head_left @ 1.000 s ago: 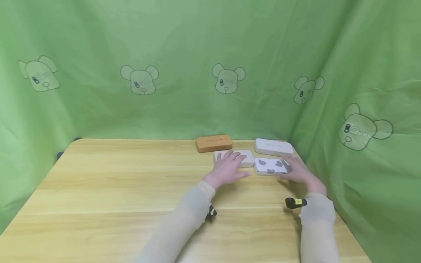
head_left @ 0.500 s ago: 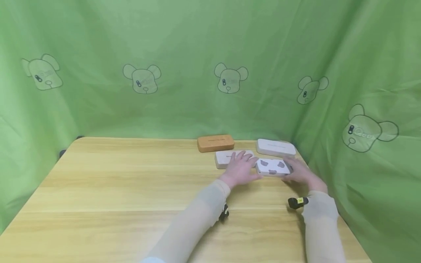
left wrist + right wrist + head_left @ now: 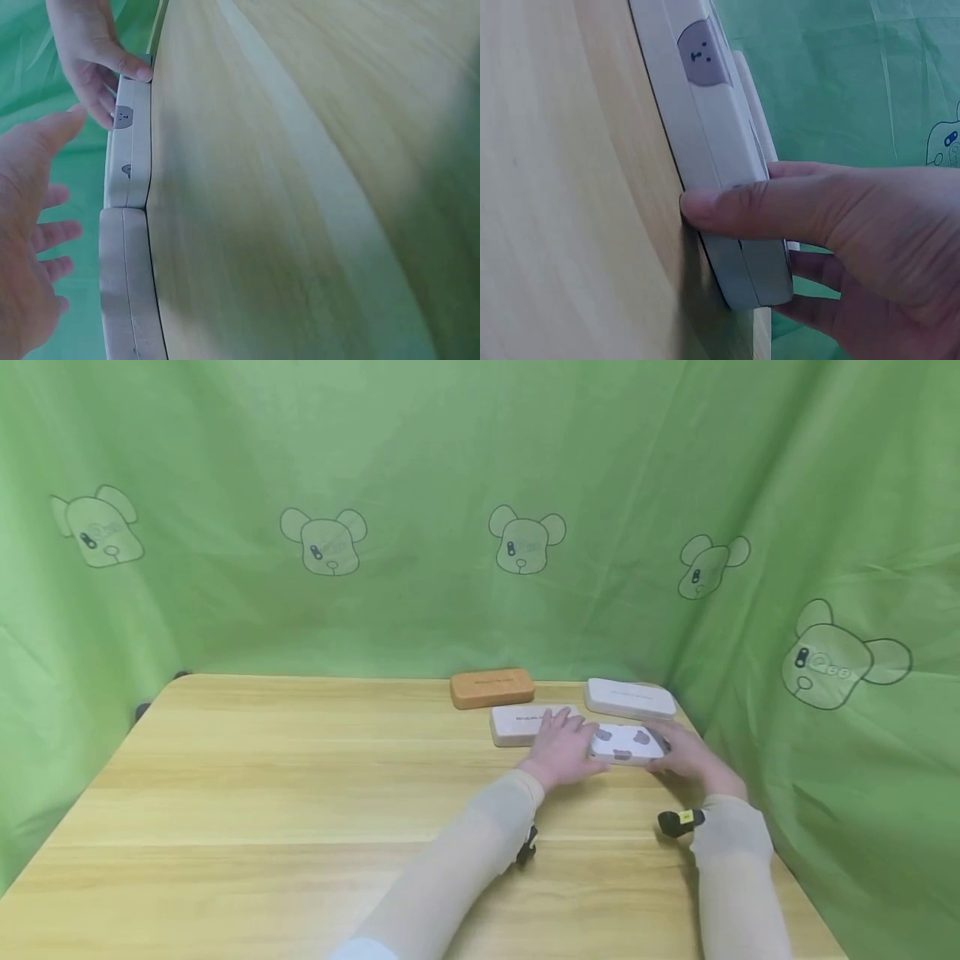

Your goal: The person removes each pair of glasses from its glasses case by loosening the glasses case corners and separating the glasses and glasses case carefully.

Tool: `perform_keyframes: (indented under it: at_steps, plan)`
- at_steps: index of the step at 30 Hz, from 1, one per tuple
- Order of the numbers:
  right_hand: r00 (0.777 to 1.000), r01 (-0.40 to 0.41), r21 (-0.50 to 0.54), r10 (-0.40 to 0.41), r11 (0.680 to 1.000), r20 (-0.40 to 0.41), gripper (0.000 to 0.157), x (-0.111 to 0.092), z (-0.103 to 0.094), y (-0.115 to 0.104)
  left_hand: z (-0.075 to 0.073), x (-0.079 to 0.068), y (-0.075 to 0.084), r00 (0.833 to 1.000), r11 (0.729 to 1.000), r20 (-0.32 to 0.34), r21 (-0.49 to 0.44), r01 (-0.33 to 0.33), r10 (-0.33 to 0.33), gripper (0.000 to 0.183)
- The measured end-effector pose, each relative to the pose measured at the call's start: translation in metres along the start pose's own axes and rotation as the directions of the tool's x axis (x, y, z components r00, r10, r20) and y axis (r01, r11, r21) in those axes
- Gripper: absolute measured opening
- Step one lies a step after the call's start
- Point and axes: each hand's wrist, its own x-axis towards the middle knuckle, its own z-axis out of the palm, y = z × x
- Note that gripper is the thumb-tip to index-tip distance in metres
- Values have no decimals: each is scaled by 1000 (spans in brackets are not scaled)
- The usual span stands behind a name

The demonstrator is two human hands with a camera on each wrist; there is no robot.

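A white glasses case with brown bear-head prints (image 3: 624, 743) lies flat at the right rear of the table. My right hand (image 3: 690, 754) holds its right end, the thumb along the near side (image 3: 735, 210) and the fingers behind. At its left end is my left hand (image 3: 564, 750), fingers spread and overlapping it in the head view; in the left wrist view the palm and fingers (image 3: 30, 232) are opened out with nothing in them. A plain off-white glasses case (image 3: 513, 729) lies just left of the printed one, partly covered by my left hand.
Behind them stand an orange-brown glasses case (image 3: 491, 690) and another white glasses case (image 3: 630, 697) by the right rear corner. Green curtains (image 3: 420, 610) with bear outlines enclose the wooden table (image 3: 262, 802) at the back and sides.
My left hand has moved right, from over the off-white case to the left end of the bear-print case. My right hand has closed in on the right end. The view has shifted slightly.
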Motion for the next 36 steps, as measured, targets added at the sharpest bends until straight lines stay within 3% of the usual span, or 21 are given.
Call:
perform_keyframes:
  at_steps: [10, 22, 36]
  plan:
    - [999, 17, -48, -20, 999, -51, 85, 0, -2, 0, -1, 3, 5, 1000, 1000, -13, -7, 9, -9, 73]
    - [998, 21, -83, -26, 996, -57, 86, -8, -2, 2, 7, 1, 4, 1000, 1000, -13, -3, 18, -18, 82]
    - [993, 49, -81, -57, 996, -99, 84, -18, -14, -23, 4, -2, 6, 998, 999, -37, -22, 46, -47, 89]
